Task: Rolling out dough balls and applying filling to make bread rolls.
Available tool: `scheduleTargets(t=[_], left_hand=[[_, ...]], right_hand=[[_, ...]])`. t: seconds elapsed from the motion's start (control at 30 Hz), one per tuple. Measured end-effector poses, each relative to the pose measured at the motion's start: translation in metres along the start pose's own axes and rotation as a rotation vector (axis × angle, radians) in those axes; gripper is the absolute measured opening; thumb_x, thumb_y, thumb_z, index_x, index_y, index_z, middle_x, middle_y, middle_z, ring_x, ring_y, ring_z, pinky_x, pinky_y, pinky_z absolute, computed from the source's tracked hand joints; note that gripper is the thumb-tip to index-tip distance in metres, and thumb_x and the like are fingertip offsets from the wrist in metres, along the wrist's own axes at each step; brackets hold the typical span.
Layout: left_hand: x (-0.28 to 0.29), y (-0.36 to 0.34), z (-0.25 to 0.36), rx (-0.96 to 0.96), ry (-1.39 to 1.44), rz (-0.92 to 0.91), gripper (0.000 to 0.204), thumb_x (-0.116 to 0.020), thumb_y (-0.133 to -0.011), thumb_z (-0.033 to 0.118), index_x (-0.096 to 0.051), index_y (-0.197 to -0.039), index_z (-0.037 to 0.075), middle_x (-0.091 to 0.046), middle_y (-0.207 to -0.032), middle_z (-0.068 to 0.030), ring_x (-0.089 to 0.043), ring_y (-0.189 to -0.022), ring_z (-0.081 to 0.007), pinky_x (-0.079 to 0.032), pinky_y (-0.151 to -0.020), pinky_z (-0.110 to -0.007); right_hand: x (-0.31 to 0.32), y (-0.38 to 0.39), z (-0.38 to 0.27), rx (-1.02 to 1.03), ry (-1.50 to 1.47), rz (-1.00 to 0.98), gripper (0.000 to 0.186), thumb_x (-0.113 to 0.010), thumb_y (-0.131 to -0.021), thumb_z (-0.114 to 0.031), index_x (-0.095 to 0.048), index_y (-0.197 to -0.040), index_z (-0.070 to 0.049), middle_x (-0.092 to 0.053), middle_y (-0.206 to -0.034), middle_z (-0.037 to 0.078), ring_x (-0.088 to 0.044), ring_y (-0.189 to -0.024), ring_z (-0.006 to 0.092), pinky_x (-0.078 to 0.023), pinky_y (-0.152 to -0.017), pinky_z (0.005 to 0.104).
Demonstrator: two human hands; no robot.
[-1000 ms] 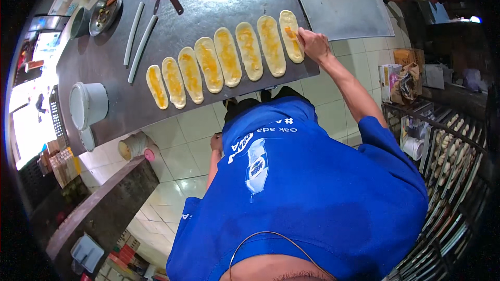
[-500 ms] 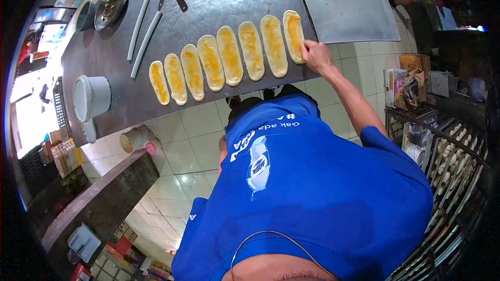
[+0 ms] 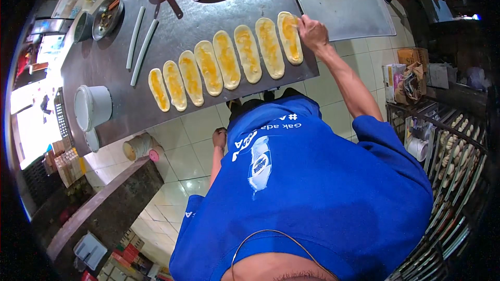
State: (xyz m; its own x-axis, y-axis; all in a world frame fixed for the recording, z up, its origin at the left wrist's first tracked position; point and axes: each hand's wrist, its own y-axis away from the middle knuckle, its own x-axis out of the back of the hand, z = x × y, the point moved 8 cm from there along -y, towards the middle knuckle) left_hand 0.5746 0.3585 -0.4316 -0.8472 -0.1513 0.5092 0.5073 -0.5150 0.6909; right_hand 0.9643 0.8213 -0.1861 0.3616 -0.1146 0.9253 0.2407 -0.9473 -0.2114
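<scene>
Several long oval pieces of flattened dough point(image 3: 226, 60) lie side by side on the metal table, each with a yellow-orange spread along its middle. At the right end of the row, my right hand point(image 3: 314, 33) is closed, its fingertips at the upper right edge of the last dough piece point(image 3: 290, 39). What those fingers pinch, if anything, is hidden. My left hand point(image 3: 220, 138) hangs low beside my body, below the table's front edge, curled into a loose fist with nothing seen in it.
Two pale rods point(image 3: 144, 52) lie left of the dough, near a metal bowl point(image 3: 108, 16). A white tub point(image 3: 92, 106) stands at the table's left front. A metal sheet point(image 3: 338, 5) covers the right side. Racks of shaped dough point(image 3: 452, 151) stand at my right.
My right hand has moved up along the last dough piece, from its lower right edge to its upper right edge. My left hand has come further into view beside my body.
</scene>
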Motion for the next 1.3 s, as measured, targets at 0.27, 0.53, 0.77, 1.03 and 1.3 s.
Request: scheduleTargets(t=[0.27,0.53,0.77,1.03,1.3], left_hand=[[0.002,-0.033,-0.027,-0.095,-0.103,-0.009,0.028,-0.058,-0.087,0.023,-0.073,-0.102,0.005,-0.073,-0.093,-0.0139,-0.067,-0.086,-0.0283,-0.052,-0.076,-0.037],[0.032,-0.054,-0.030,-0.153,-0.245,-0.114,0.027,-0.057,-0.089,0.021,-0.071,-0.102,0.003,-0.072,-0.091,-0.0118,-0.065,-0.086,-0.0245,-0.050,-0.078,-0.035],[0.057,-0.079,-0.020,-0.219,-0.380,-0.236,0.025,-0.056,-0.091,0.019,-0.070,-0.103,0.001,-0.070,-0.090,-0.0100,-0.063,-0.086,-0.0212,-0.049,-0.079,-0.033],[0.074,-0.179,-0.048,-0.384,-0.256,-0.125,0.026,-0.058,-0.086,0.023,-0.073,-0.097,0.004,-0.073,-0.093,-0.0125,-0.068,-0.087,-0.0288,-0.053,-0.076,-0.036],[-0.057,-0.250,0.017,-0.251,-0.127,-0.117,0.028,-0.060,-0.085,0.025,-0.072,-0.100,0.004,-0.072,-0.093,-0.0139,-0.065,-0.082,-0.0289,-0.051,-0.075,-0.036]], right_hand=[[-0.031,0.008,-0.027,-0.356,-0.074,-0.044,0.032,-0.051,-0.097,-0.033,-0.057,-0.082,-0.005,-0.068,-0.073,0.024,-0.066,-0.065,0.0465,-0.050,-0.058,0.0561],[-0.032,0.045,-0.028,-0.415,-0.077,0.038,0.032,-0.053,-0.096,-0.031,-0.057,-0.078,-0.004,-0.067,-0.071,0.024,-0.064,-0.063,0.0477,-0.049,-0.056,0.0555],[-0.015,0.100,-0.043,-0.418,-0.025,0.054,0.027,-0.055,-0.095,-0.026,-0.057,-0.078,-0.005,-0.066,-0.066,0.021,-0.063,-0.058,0.0450,-0.048,-0.050,0.0519],[-0.007,0.139,-0.063,-0.484,0.018,0.144,0.026,-0.057,-0.094,-0.025,-0.058,-0.077,-0.006,-0.066,-0.064,0.018,-0.061,-0.053,0.0427,-0.046,-0.048,0.0503],[-0.026,0.087,-0.140,-0.385,0.019,0.120,0.032,-0.054,-0.095,-0.029,-0.058,-0.076,-0.005,-0.067,-0.068,0.019,-0.061,-0.058,0.0442,-0.046,-0.052,0.0512]])
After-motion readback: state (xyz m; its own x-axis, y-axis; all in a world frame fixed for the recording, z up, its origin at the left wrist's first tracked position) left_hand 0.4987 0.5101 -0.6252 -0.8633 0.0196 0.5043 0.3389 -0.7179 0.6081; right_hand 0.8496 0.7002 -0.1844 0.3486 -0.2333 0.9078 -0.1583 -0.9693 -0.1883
